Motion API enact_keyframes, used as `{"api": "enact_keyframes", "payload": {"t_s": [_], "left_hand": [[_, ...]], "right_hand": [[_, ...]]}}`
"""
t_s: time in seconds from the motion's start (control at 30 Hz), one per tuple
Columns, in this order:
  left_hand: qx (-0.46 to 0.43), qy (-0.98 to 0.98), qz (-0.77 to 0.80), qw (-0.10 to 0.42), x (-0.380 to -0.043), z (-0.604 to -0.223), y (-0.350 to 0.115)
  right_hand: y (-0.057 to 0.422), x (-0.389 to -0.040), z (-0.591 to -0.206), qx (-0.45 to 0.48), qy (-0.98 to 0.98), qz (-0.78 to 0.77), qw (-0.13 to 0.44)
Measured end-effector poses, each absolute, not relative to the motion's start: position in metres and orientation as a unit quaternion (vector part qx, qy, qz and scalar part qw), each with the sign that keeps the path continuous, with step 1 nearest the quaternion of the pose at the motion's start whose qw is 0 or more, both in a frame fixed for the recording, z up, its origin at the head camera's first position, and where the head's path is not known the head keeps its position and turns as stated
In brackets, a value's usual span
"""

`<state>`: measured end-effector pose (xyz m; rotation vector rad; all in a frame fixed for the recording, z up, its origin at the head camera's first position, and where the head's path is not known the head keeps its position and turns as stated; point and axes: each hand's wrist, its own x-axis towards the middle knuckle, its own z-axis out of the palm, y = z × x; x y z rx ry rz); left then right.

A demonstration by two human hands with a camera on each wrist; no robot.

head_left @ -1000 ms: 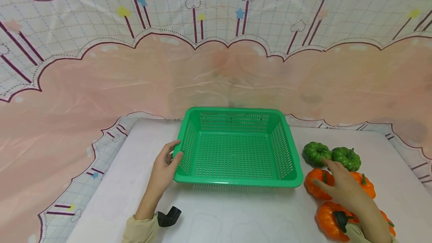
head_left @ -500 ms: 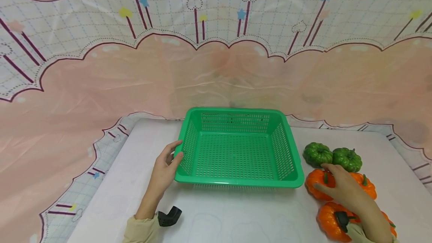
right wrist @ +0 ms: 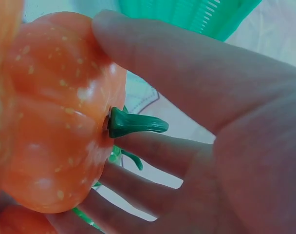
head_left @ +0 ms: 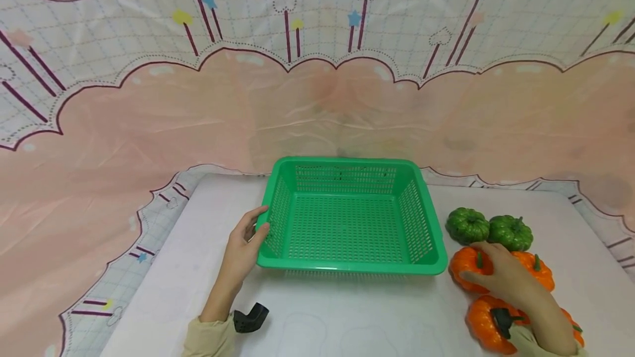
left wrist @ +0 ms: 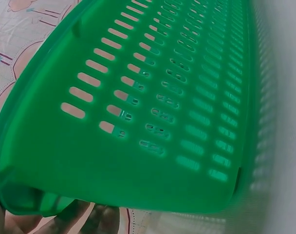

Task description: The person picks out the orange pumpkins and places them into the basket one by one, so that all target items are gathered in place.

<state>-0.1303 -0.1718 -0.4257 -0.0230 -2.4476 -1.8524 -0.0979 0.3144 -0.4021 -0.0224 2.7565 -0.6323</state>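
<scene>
Since the earlier frame, my right hand (head_left: 503, 274) has drawn its fingers in on the orange pumpkin (head_left: 463, 270) just right of the green basket (head_left: 347, 268). Stem toward my palm, it sits gripped between thumb and fingers; my left hand (head_left: 242, 249), farther off, holds the basket's left rim.

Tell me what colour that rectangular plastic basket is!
The basket is bright green, clearest in the head view.

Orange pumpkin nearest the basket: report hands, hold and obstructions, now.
Left hand holds green basket by left rim. Right hand curled round orange pumpkin. Green pumpkins just behind, other orange ones alongside; nothing seen between held pumpkin and basket.
</scene>
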Motion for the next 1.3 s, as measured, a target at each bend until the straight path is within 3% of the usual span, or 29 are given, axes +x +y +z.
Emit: {"api": "enact_keyframes", "payload": {"t_s": [1.3], "left_hand": [[-0.003, -0.794, -0.607, 0.032, -0.130, -0.423, -0.169]], "right_hand": [[0.314, -0.087, -0.386, -0.017, 0.975, -0.216, 0.052]]}}
